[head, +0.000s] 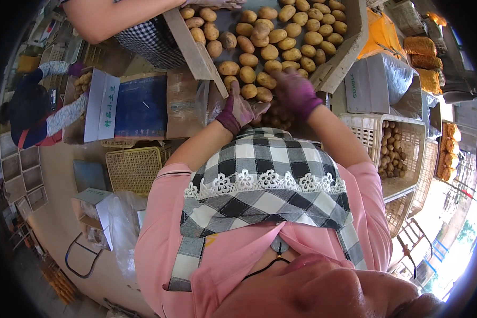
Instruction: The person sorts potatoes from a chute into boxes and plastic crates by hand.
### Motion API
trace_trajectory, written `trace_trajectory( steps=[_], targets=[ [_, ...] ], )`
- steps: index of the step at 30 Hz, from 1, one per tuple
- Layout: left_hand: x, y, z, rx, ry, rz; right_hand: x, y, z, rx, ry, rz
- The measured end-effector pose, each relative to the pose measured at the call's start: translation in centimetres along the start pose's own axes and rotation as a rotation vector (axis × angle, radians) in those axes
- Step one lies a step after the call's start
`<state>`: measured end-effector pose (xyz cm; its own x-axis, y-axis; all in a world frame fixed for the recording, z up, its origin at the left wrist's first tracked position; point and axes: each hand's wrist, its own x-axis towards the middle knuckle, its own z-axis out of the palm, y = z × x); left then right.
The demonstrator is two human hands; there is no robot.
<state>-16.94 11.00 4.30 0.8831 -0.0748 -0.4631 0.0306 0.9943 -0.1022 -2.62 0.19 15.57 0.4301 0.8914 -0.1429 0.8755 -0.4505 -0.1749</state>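
Note:
Potatoes lie spread over a sorting chute [342, 59] with wooden side boards. At its lower lip is my left hand [240, 107] in a purple-stained glove, fingers apart and thumb spread, beside the nearest potatoes [249, 91]. My right hand [296, 89], in a purple glove, is blurred over the right part of the lip, close to several potatoes [273, 66]; whether it grips one cannot be told. Below the lip, between my hands, smaller potatoes [277, 117] lie in shadow, partly hidden by my left hand and the checked apron.
A co-worker's arm [131, 18] reaches over the chute's upper left. Another person [31, 107] handles potatoes at a carton [101, 105] on the left. A plastic crate [401, 187] with potatoes stands at right, near a plastic-lined carton [365, 85]. A yellow crate [133, 169] is at left.

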Motion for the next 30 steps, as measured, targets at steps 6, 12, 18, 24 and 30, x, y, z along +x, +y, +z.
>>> trace_trajectory(
  steps=[6, 12, 18, 24, 30],
  targets=[
    [-3.7, 0.1, 1.0, 0.422, 0.206, 0.190, -14.3, 19.3, -11.8, -0.426, 0.116, 0.814],
    [-2.9, 0.2, -0.6, 0.365, 0.292, 0.229, -6.5, 12.1, -10.4, 0.005, 0.520, 0.133],
    [-1.5, 0.6, -0.5, 0.589, 0.486, 0.250, 13.3, -4.5, -1.9, 0.064, 0.148, -0.288],
    [-3.3, -0.3, 1.1, 0.257, 0.353, 0.241, 17.0, -9.2, -0.8, -0.221, -0.293, -0.084],
    [-1.4, -0.7, 2.6, 0.042, 0.132, 0.137, 14.6, -5.5, 1.2, -0.121, -0.096, -0.071]
  ],
)
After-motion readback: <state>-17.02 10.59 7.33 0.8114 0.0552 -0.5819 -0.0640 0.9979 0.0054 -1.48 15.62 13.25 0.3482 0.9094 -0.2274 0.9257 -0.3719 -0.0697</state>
